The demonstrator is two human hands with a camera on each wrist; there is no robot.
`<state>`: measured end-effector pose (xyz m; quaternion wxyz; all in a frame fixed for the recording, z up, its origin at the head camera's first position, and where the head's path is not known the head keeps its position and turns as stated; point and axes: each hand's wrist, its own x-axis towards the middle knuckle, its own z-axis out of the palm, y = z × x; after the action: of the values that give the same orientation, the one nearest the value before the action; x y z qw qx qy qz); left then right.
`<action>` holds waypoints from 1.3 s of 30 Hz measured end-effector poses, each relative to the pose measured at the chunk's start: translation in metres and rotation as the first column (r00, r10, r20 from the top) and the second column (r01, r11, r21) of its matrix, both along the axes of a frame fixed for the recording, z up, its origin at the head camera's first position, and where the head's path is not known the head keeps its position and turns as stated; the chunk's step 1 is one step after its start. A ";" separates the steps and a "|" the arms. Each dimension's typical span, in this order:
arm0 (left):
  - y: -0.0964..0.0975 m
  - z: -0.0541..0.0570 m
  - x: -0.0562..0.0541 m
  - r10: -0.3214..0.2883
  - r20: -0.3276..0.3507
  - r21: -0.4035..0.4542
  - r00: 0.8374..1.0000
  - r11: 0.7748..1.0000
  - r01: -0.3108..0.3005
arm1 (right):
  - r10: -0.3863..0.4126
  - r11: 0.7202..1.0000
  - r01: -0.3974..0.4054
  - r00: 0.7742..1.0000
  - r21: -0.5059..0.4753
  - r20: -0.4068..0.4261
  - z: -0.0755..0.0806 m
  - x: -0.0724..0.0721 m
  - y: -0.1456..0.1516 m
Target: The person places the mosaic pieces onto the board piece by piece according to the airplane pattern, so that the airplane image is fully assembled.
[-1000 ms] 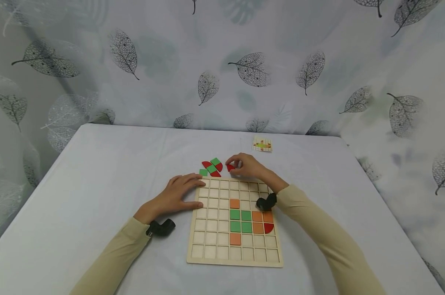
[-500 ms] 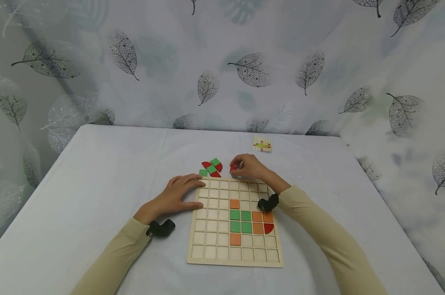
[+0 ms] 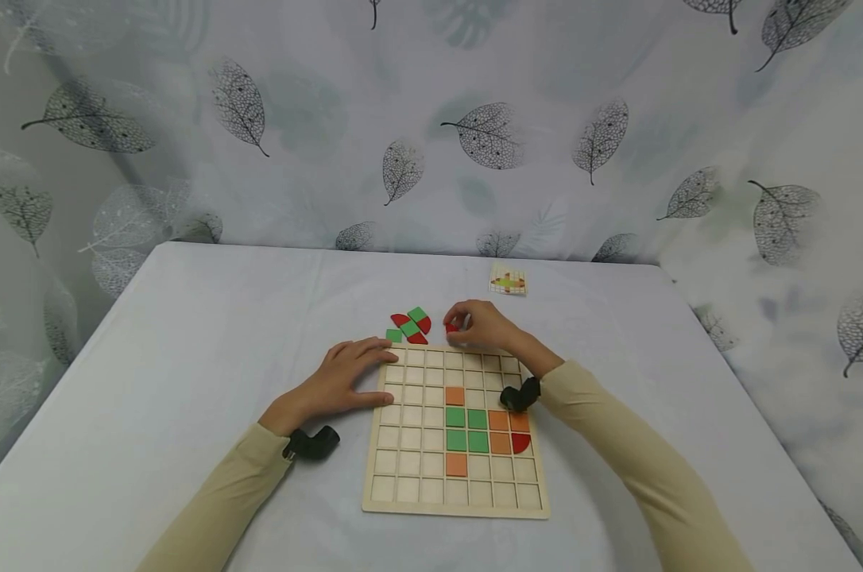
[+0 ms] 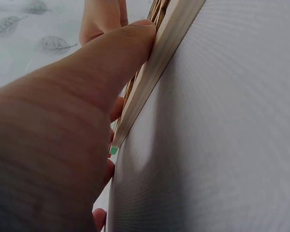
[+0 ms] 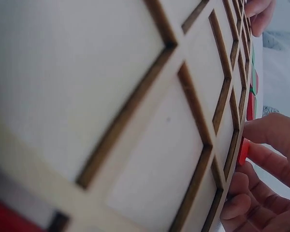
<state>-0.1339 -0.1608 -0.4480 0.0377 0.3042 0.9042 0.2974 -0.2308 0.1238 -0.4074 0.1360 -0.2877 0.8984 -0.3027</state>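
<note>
The pale wooden board with a grid of square recesses point(image 3: 408, 486) is lying flat on the white-covered table point(image 3: 117, 445). Near its close edge, one orange square tile point(image 3: 456, 464) is sitting in a recess; beyond it, four green square tiles point(image 3: 456, 439) are forming a block. To their right, a red quarter-round tile point(image 3: 520, 443) and three orange square tiles point(image 3: 500, 442) are filling adjoining recesses. The left hand point(image 3: 342, 377) is resting on the board's left edge, thumb and fingers spreading wide. Just past the far edge, the right hand point(image 3: 481, 324) is pinching a small red tile point(image 5: 243, 151), its full outline being hidden by the fingers. Left of it, loose green and red tiles point(image 3: 410, 327) are lying clustered near the board's far-left corner. Farther back, a small printed card point(image 3: 508, 280) is lying on the table, and a pale leaf-patterned backdrop point(image 3: 317, 175) is standing behind.
</note>
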 end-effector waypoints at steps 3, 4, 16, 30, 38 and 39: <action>0.000 0.000 0.000 -0.001 -0.007 -0.002 1.000 1.000 0.001 | 0.004 1.000 -0.004 1.000 0.010 0.010 0.000 0.000 0.001; 0.000 0.000 0.000 -0.002 -0.007 -0.002 1.000 1.000 0.002 | 0.005 1.000 -0.005 1.000 0.014 0.011 0.000 0.000 0.001; -0.001 -0.001 0.000 -0.003 -0.009 0.000 1.000 1.000 0.003 | 0.024 1.000 -0.024 1.000 0.010 0.008 -0.002 0.003 0.004; 0.001 -0.002 0.001 0.008 0.016 0.006 1.000 1.000 -0.008 | 0.138 0.990 -0.137 0.990 -0.026 0.030 0.002 0.014 0.009; 0.001 0.000 0.001 0.008 0.015 -0.002 1.000 1.000 -0.008 | 0.176 0.984 -0.176 0.984 -0.023 0.025 0.004 0.019 0.014; 0.001 0.000 0.001 0.008 0.014 -0.003 1.000 1.000 -0.008 | 0.179 0.984 -0.179 0.983 -0.024 0.026 0.004 0.020 0.014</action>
<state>-0.1330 -0.1598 -0.4480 0.0434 0.2984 0.9055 0.2985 -0.2109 0.1377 -0.4034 0.1721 -0.3644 0.8636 -0.3029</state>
